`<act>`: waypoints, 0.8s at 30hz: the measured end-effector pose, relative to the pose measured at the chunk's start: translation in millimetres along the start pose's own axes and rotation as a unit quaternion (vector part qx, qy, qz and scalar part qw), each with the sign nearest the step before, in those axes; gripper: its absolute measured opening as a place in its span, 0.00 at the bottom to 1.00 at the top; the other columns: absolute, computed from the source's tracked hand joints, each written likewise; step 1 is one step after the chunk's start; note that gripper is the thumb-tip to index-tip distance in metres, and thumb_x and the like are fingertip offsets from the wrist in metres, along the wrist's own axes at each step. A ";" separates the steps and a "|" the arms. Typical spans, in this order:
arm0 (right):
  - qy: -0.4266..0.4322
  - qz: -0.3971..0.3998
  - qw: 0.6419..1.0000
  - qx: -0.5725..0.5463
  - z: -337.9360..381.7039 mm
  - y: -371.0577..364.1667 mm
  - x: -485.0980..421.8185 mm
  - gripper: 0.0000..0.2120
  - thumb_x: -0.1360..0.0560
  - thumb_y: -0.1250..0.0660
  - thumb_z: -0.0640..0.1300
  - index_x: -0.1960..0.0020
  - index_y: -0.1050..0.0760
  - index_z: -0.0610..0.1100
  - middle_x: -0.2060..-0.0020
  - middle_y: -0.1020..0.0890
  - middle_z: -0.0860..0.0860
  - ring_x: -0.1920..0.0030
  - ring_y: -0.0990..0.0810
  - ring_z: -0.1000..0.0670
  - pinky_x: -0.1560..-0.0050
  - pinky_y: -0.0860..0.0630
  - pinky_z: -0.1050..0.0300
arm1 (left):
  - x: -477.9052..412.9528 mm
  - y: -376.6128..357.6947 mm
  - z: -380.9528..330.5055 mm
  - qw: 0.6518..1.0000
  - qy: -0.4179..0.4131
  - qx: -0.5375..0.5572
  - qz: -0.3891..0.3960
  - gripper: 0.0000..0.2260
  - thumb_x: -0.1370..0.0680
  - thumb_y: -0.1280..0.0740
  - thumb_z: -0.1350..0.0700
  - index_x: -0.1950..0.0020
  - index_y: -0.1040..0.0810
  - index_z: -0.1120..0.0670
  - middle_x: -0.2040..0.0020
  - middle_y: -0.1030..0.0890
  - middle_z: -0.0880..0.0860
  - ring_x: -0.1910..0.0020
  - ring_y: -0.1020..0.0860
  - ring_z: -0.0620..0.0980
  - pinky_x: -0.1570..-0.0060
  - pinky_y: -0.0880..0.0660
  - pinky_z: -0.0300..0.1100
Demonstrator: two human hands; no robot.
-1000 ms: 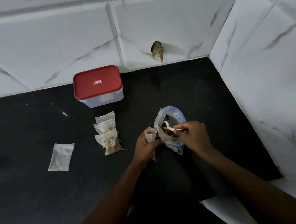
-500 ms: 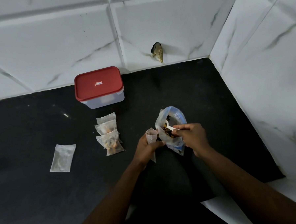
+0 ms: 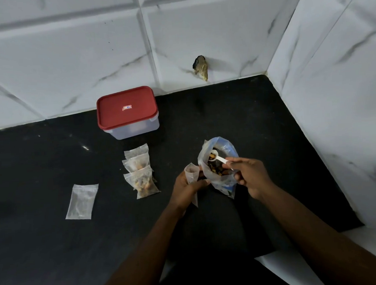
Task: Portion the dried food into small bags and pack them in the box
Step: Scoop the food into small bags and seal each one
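Observation:
My left hand [image 3: 186, 189] grips a small clear bag [image 3: 192, 176], held upright with its mouth open. Just to its right stands the large plastic bag of dried food [image 3: 218, 162], open at the top. My right hand [image 3: 248, 174] pinches the handle of a white spoon [image 3: 217, 159] whose bowl, with some food in it, sits in the large bag's mouth. Three filled small bags [image 3: 140, 173] lie overlapping to the left. The clear box with a shut red lid [image 3: 127, 111] stands behind them near the wall.
A flat small bag [image 3: 82, 201] lies alone further left on the black counter [image 3: 46, 237]. White marble tile walls close the back and right. A small dark object [image 3: 200, 67] sticks to the back wall. The counter's front right edge drops to a white surface.
The spoon has come up from among the food to the large bag's mouth with food in its bowl. My left hand with the small bag has stayed almost still.

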State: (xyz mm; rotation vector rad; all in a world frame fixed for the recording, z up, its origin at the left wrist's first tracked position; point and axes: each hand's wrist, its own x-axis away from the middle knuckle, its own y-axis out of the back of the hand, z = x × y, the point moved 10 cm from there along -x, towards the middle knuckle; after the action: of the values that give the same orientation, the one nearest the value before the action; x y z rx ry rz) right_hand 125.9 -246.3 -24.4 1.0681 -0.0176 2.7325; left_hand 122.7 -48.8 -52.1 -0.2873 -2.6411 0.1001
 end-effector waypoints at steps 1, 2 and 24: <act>-0.001 0.001 1.000 -0.012 -0.5 2.6 1.4 0.09 0.23 0.30 0.36 0.44 0.17 0.43 0.56 0.13 0.48 0.72 0.27 0.56 0.72 0.31 0.64 | 0.2 1.8 -0.5 1.000 -0.006 -0.007 -0.008 0.15 0.22 0.29 0.65 0.36 0.20 0.56 0.40 0.15 0.53 0.39 0.17 0.49 0.35 0.23 0.51; -0.003 0.000 1.000 -0.020 -1.2 6.4 2.7 0.09 0.23 0.30 0.37 0.44 0.17 0.43 0.56 0.13 0.48 0.71 0.27 0.57 0.71 0.31 0.64 | 0.4 4.2 -1.3 1.000 -0.012 -0.018 -0.018 0.15 0.23 0.28 0.64 0.36 0.20 0.55 0.40 0.15 0.52 0.39 0.17 0.49 0.35 0.22 0.52; 0.156 0.145 0.976 0.039 31.0 -22.8 55.5 0.07 0.24 0.28 0.40 0.47 0.15 0.46 0.55 0.14 0.42 0.66 0.24 0.51 0.69 0.27 0.63 | 8.7 9.7 -55.9 0.953 -0.176 -0.244 -0.048 0.19 0.31 0.19 0.57 0.46 0.24 0.47 0.50 0.19 0.46 0.50 0.19 0.41 0.52 0.23 0.32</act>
State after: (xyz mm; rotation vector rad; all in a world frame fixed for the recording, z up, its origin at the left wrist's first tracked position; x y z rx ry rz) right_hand 111.4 -216.3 34.3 0.6859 -0.0197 3.1601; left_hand 143.2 -36.3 0.0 -0.3257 -2.9977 -0.5944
